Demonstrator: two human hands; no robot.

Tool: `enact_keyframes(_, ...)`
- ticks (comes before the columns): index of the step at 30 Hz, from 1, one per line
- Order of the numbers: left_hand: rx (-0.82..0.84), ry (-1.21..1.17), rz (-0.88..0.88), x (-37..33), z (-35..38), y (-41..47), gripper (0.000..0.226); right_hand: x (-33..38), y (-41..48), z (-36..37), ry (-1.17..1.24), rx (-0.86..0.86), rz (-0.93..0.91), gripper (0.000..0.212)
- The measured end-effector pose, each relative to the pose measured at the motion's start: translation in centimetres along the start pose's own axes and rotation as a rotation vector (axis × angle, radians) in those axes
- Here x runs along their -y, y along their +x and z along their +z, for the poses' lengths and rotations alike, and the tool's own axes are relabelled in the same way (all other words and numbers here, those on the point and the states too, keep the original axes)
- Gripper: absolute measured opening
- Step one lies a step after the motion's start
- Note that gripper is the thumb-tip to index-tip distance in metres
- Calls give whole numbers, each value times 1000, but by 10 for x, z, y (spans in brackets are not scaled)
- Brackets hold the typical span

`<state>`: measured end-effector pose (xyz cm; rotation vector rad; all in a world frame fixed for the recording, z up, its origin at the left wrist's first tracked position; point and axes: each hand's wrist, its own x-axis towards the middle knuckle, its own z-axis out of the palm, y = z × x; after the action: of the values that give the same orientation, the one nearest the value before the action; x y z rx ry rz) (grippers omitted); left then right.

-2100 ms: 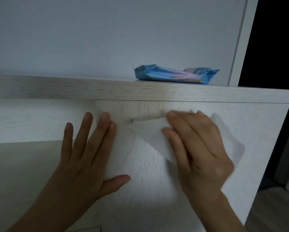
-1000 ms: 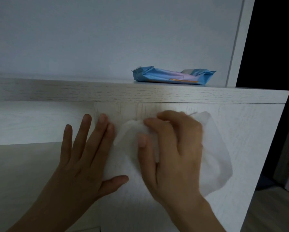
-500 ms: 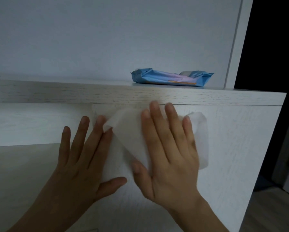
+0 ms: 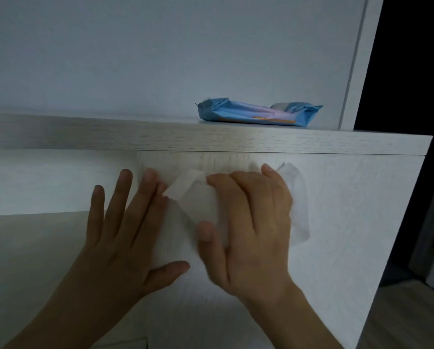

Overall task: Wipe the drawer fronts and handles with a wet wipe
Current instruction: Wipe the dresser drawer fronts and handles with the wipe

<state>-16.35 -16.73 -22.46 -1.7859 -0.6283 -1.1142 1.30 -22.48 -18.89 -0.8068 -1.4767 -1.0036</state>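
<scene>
The white wood-grain drawer front (image 4: 349, 210) fills the middle of the head view, under the cabinet's top board (image 4: 160, 138). My right hand (image 4: 256, 222) presses a white wet wipe (image 4: 198, 197) against the upper part of the front, its fingers bent and the thumb pinching bunched wipe. A flap of wipe sticks out to the right of that hand. My left hand (image 4: 125, 235) lies flat, fingers spread, on the drawer's left edge, its fingertips touching the wipe. No handle shows.
A blue pack of wet wipes (image 4: 258, 115) lies on the cabinet top near the wall. Right of the cabinet is a dark opening (image 4: 412, 96) and wooden floor (image 4: 407, 318). A lighter panel runs to the left.
My right hand went from flat with straight fingers to bent fingers, bunching the wipe and sliding slightly right and down. The left hand has stayed in place.
</scene>
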Motion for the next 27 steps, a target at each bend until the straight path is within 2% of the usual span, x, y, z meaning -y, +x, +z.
enact_keyframes(5,6,2,-8,0,0,0,85,-18,-7,-8,-31,-40,56,47)
enact_keyframes(9,-35,-10,-18,-1,2,2,67,16,1,11,-44,61,-54,55)
enact_keyframes(14,-17,-4,14,0,1,1,82,1,-6,3,-155,50,-18,57)
enact_keyframes(18,-14,-9,9,1,0,1,78,13,-2,9,-137,66,-39,58)
enact_keyframes(20,-6,-14,7,1,0,1,80,8,-4,7,-120,75,-35,57)
enact_keyframes(24,19,-17,-1,1,-1,0,86,-11,-12,-3,-135,-12,107,50)
enact_keyframes(27,18,1,-10,1,-1,0,85,3,-4,5,-131,-49,47,41)
